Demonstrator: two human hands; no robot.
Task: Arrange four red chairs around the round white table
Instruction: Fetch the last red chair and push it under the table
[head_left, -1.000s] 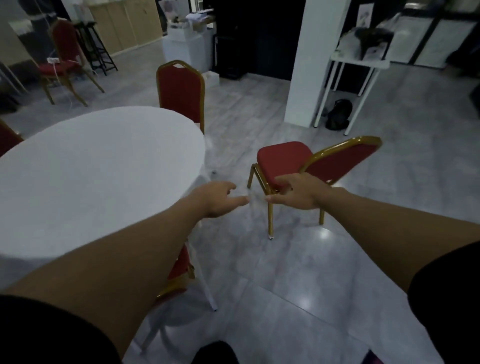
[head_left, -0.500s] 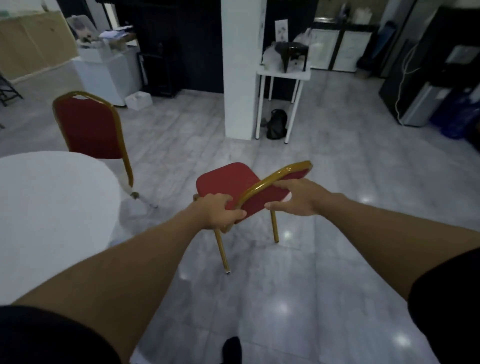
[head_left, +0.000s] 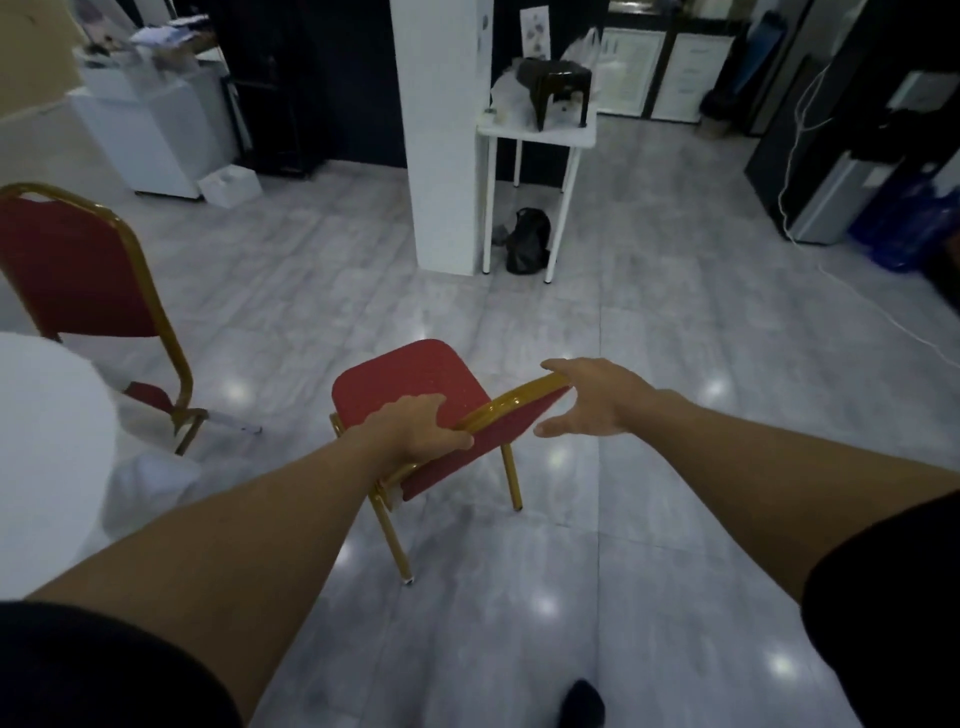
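A red chair with a gold frame stands on the grey tiled floor in front of the person, its seat facing away, well apart from the white pillar. The left hand is closed around the left part of the backrest's top rail, while the right hand rests on the rail's right end with fingers spread and not clamped. At the left edge sits the round white table, with a second red chair just beside it.
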